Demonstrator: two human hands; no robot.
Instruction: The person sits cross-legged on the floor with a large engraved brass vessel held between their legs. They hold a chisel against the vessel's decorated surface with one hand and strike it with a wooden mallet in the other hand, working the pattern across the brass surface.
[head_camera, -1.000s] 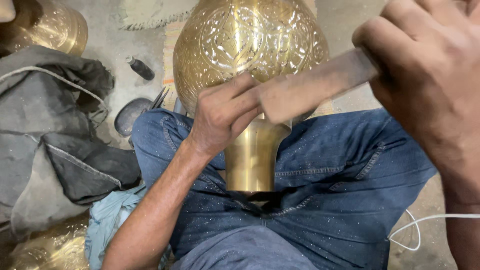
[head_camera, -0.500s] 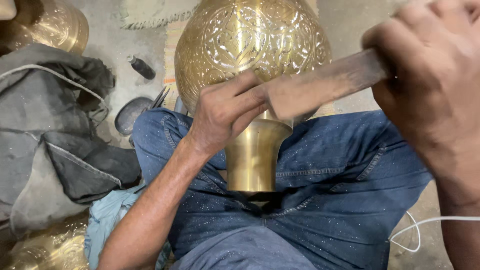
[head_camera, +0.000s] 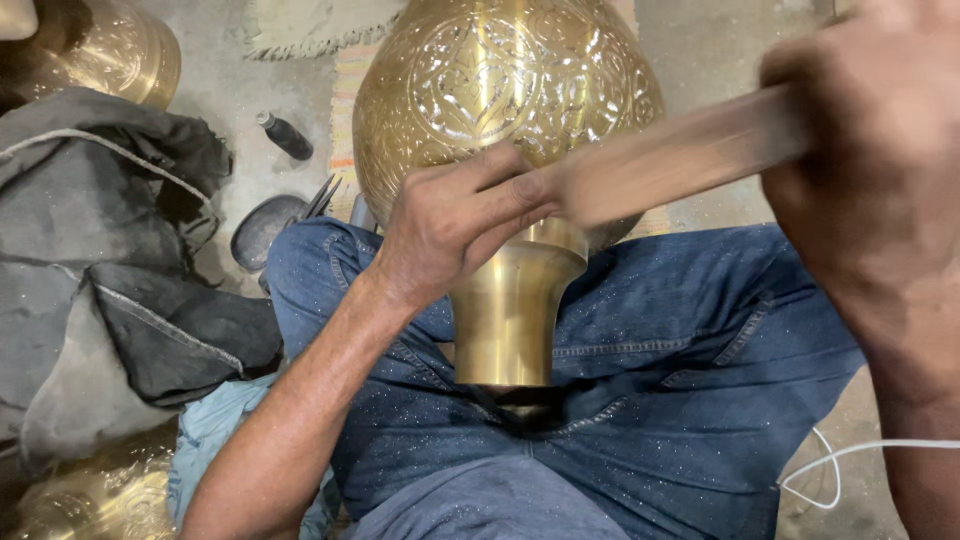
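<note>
A large engraved brass vase (head_camera: 510, 80) lies across my lap, its plain neck (head_camera: 510, 320) pointing at me between my blue-jeaned legs (head_camera: 660, 400). My left hand (head_camera: 450, 225) rests on the vase's shoulder with its fingers pinched tight around a small tool that is almost wholly hidden. My right hand (head_camera: 870, 180), close to the camera and blurred, grips a wooden stick (head_camera: 680, 155). The stick's far end reaches the left hand's fingertips.
A grey crumpled cloth bag (head_camera: 110, 260) lies at the left, with another brass vessel (head_camera: 110, 55) behind it. A small dark bottle (head_camera: 285, 135) and a dark dish (head_camera: 265, 225) sit on the floor. Brass work (head_camera: 90, 500), light blue cloth (head_camera: 215, 430) and a white cable (head_camera: 850, 460) lie nearby.
My right hand has swung the wooden stick a little and both are now motion-blurred. The left hand and the vase have stayed in place.
</note>
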